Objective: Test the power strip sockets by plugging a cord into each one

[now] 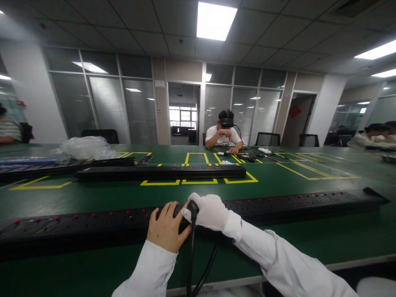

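A long black power strip with a row of red buttons or lights lies across the table in front of me. My left hand, bare, grips the strip near its middle, fingers over the top and thumb on the near side. My right hand, in a white glove, is closed around a black plug right beside it, at the strip's top. From the plug a thick black cable hangs down over the table's near edge. Where plug and strip meet is hidden by my fingers.
Beyond lies another black strip on the green table marked with yellow tape. Clear plastic wrap and a phone lie to the left. Across the table sits a person near loose cables.
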Available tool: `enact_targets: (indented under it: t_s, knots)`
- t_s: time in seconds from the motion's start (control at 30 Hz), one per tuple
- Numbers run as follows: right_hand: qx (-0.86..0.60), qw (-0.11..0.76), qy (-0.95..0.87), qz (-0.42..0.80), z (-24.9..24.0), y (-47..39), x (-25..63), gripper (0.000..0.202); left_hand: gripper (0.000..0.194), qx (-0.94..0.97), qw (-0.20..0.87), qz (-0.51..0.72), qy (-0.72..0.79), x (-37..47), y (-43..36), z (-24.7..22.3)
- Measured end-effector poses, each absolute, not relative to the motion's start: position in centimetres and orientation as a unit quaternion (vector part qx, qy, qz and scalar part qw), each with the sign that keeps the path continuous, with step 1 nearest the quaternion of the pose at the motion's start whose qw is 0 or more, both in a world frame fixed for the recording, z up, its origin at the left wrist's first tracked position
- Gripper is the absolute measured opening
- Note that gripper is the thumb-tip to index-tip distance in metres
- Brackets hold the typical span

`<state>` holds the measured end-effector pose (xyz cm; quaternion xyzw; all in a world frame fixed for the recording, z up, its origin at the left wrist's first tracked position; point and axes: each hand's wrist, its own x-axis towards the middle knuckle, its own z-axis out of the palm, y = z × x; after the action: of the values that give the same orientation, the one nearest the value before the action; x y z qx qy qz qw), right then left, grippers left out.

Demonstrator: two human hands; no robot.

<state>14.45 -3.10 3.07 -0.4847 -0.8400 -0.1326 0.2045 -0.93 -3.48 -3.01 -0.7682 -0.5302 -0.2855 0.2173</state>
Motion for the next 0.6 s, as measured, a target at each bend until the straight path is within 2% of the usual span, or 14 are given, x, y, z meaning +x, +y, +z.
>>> enact_targets:
  t_s: [0.13, 0.33, 0.6]
  knots:
    - [-0.499, 0.218, -0.833, -0.103, 2.7, -2.7, 14.6, 0.034, 0.037, -0.769, 0.209, -0.282, -0.534, -0.9, -3.5, -3.0]
    - [-0.477, 0.207, -0.838, -0.166, 3.0, -3.6, 14.2, 0.032, 0.043, -0.771, 0.216, -0.281, -0.530, -1.0, -3.5, -3.2]
    - [-0.477, 0.203, -0.838, -0.171, 3.0, -3.6, 14.3, 0.041, 0.044, -0.770, 0.209, -0.288, -0.529, -1.0, -3.4, -3.1]
